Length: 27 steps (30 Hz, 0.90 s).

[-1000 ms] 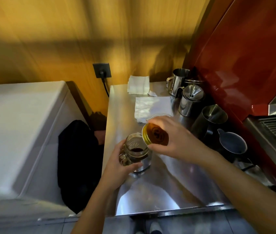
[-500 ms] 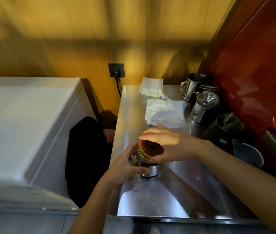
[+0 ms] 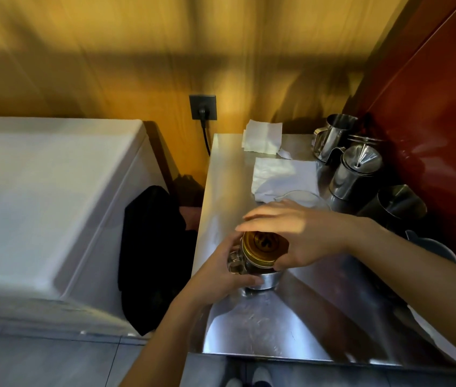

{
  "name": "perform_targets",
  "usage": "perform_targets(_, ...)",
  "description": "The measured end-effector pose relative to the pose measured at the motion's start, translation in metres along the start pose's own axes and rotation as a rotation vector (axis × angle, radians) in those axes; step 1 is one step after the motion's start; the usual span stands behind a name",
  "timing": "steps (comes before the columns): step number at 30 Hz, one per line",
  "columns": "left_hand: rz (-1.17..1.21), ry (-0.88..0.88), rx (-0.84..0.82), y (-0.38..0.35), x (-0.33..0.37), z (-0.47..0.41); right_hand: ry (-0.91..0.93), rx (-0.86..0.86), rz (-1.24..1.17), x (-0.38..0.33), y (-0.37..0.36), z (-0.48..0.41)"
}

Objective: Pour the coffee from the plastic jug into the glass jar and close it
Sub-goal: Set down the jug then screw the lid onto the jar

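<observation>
A glass jar (image 3: 236,262) with a handle stands on the steel counter (image 3: 263,325), dark coffee inside it. My left hand (image 3: 221,272) wraps around its left side. A gold metal lid (image 3: 260,248) sits on the jar's mouth, and my right hand (image 3: 296,233) grips it from the right with thumb and fingers around its rim. The clear plastic jug (image 3: 302,196) stands just behind my right hand, mostly hidden by it.
White paper napkins (image 3: 282,174) lie at the back of the counter. Several steel pitchers (image 3: 358,171) and a dark jug (image 3: 430,247) line the right side against a red wall. A white chest (image 3: 40,196) stands left; a black bag (image 3: 151,247) fills the gap.
My right hand brought the gold lid down from a tilted position beside the jar onto its mouth. My left hand kept hold of the jar. The camera shifted left.
</observation>
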<state>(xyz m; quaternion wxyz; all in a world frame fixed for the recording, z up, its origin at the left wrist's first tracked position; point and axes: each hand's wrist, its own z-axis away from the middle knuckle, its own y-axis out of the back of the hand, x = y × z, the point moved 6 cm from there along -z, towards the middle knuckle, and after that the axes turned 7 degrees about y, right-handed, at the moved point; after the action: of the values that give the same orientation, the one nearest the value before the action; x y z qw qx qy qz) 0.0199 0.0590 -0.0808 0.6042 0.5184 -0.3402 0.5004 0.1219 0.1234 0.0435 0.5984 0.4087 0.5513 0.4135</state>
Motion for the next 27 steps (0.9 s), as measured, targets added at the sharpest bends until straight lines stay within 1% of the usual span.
perform_targets(3,-0.015,0.025,0.011,0.001,-0.002,-0.001,0.002,-0.020,-0.036,-0.003,0.001,-0.005)
perform_targets(6,-0.018,0.011,0.018,0.002,-0.002,0.000,-0.046,-0.037,-0.034,-0.002,-0.001,-0.006)
perform_targets(9,-0.006,-0.003,0.029,0.002,0.001,0.003,-0.150,0.027,0.155,-0.002,0.000,-0.003)
perform_targets(11,-0.003,-0.013,0.030,0.002,0.002,0.004,-0.228,0.027,0.307,-0.001,0.000,-0.001)
perform_targets(12,-0.003,-0.019,0.033,0.002,0.002,0.005,-0.232,0.024,0.329,0.000,0.000,-0.001)
perform_targets(13,-0.002,-0.022,0.037,0.002,0.002,0.005,-0.213,0.021,0.305,0.000,0.000,-0.001)
perform_targets(16,-0.009,-0.035,0.042,0.003,0.002,0.005,-0.091,-0.035,0.114,-0.004,0.000,-0.001)
perform_targets(18,-0.013,-0.040,0.033,0.002,0.003,0.005,-0.064,-0.011,0.136,-0.009,-0.001,-0.002)
perform_targets(21,0.002,-0.043,0.027,0.003,0.003,0.006,-0.213,0.054,0.305,-0.008,0.001,-0.002)
perform_targets(23,0.016,-0.056,0.033,0.003,0.004,0.007,-0.274,0.051,0.314,-0.005,0.001,-0.001)
perform_targets(24,0.019,-0.060,0.039,0.003,0.004,0.007,-0.250,0.040,0.276,-0.005,0.001,-0.002)
perform_targets(27,0.002,-0.062,0.044,0.002,0.005,0.007,-0.101,-0.025,0.177,-0.012,-0.003,-0.004)
